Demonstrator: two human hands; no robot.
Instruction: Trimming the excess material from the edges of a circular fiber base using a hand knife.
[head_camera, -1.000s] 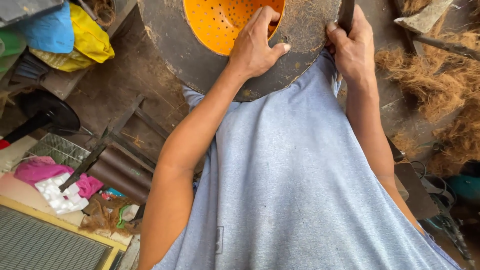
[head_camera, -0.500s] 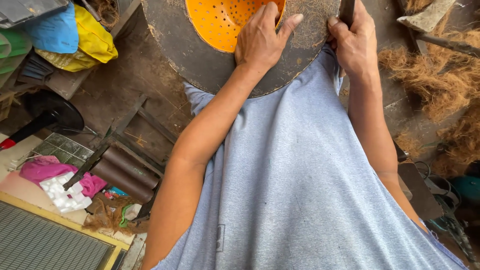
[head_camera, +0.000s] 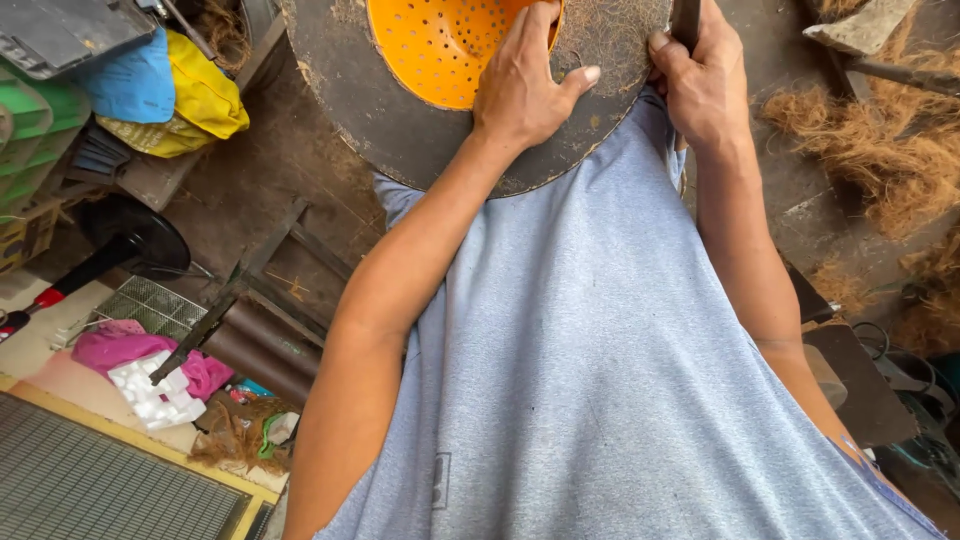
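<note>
A person in a grey-blue T-shirt (head_camera: 600, 380) is seen from above, both bare arms reaching forward over a round dark tabletop (head_camera: 400, 120) pressed against their middle. On the tabletop sits an orange perforated bowl, a colander (head_camera: 440, 50), cut off by the top edge of the view. The left hand (head_camera: 525, 85) lies over the colander's near right rim, fingers reaching over the rim into the bowl and thumb spread out on the tabletop; its grip is closed on the rim. Brown fibre is scattered on the tabletop beside that hand. The right hand (head_camera: 705, 85) is just to the right, at the tabletop's edge, its grip wrapped tight around a dark upright handle (head_camera: 686, 20) whose upper part leaves the view, so the tool cannot be told. The two hands are near each other but not touching. On the ground to the right lie heaps of brown coconut-like fibre (head_camera: 890, 160). To the left are a yellow bag (head_camera: 205, 95), a blue cloth (head_camera: 135, 85), a pink cloth (head_camera: 120, 350), some white foam pieces (head_camera: 155, 392) and a wire grid (head_camera: 150, 305).
</note>
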